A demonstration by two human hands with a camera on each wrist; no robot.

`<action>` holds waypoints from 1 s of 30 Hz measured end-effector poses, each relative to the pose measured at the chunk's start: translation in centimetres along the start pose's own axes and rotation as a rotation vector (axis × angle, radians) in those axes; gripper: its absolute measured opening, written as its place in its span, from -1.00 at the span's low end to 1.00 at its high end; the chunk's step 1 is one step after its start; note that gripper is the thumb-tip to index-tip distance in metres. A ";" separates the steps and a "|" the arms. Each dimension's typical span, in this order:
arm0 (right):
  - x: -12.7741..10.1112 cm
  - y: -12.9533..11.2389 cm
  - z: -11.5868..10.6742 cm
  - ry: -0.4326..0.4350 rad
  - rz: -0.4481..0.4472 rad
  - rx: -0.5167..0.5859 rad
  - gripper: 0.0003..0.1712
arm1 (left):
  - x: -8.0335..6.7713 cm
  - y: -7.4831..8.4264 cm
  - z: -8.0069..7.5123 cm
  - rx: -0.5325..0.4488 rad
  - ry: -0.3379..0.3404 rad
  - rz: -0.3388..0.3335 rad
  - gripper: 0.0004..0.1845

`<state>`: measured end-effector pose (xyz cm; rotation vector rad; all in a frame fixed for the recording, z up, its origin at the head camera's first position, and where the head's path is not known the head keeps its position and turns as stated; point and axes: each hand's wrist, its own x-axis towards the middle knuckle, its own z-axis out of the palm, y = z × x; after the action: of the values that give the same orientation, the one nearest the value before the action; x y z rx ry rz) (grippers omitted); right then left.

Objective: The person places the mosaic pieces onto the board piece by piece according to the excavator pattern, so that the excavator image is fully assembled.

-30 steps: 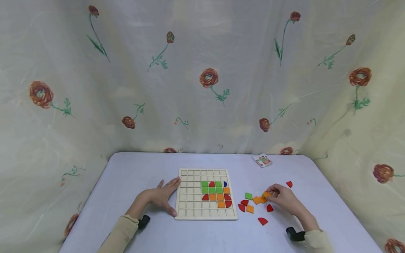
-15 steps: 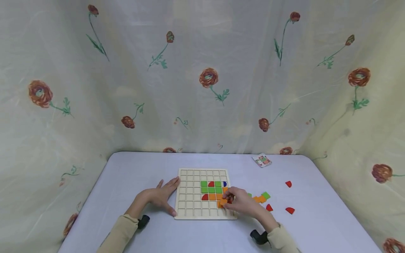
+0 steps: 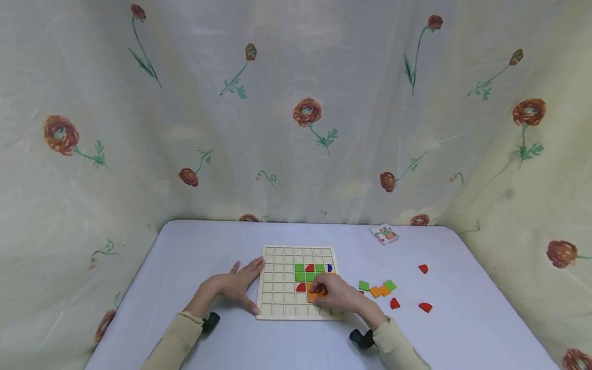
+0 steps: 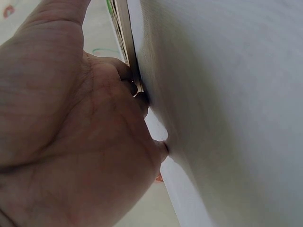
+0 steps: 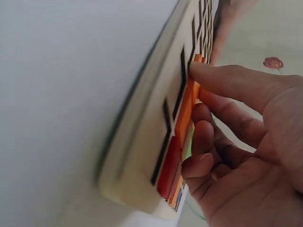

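Note:
A pale grid board [image 3: 277, 288] lies on the table, with green, red, orange and blue pieces in cells at its right side. My left hand [image 3: 235, 288] has its fingers and thumb spread along the board's left edge, touching it. Over the filled cells, my right hand [image 3: 339, 294] pinches an orange square tile [image 3: 311, 298] at the board's surface, left of the bottom orange piece's place. The right wrist view shows thumb and forefinger on that orange tile [image 5: 195, 90], beside a row with an orange and a red piece [image 5: 169, 165]. My right hand hides several placed pieces in the head view.
Loose pieces lie right of the board: green squares [image 3: 364, 285], orange squares [image 3: 380, 291] and red quarter-rounds [image 3: 425, 307]. A small patterned card or packet [image 3: 385, 234] rests at the back right. A flowered curtain [image 3: 296, 169] hangs behind the white table [image 3: 208, 241].
My right hand has carried the orange square from the loose pieces leftward onto the board, then a little farther left and down to a cell. My left hand has stayed at the board's edge.

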<state>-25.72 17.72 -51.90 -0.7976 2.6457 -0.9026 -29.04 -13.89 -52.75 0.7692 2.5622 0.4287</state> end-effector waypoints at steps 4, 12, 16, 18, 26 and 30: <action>0.3 -0.1 -0.1 -0.007 -0.002 -0.055 -0.83 | 0.1 0.1 -0.2 0.004 0.005 -0.004 0.41; -0.1 -0.2 -0.4 0.003 0.024 -0.056 -0.77 | 0.1 0.4 -0.3 -0.006 0.005 -0.008 0.40; -1.5 0.3 -0.9 0.047 0.042 -0.002 -0.73 | 0.1 0.5 -0.1 -0.010 0.002 -0.017 0.40; -2.3 0.7 -1.5 0.068 0.059 0.019 -0.74 | 0.1 0.5 0.0 -0.009 0.002 -0.020 0.40; -6.5 3.2 -4.4 0.133 0.264 0.079 -0.68 | 0.0 0.5 0.0 -0.002 0.007 -0.020 0.40; -8.6 5.2 -5.7 0.170 0.382 0.060 -0.62 | 0.0 0.5 0.0 0.002 0.005 -0.024 0.40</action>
<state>-22.96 28.84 -50.27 -0.1927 2.7596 -0.9707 -28.80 -13.49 -52.49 0.7376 2.5741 0.4213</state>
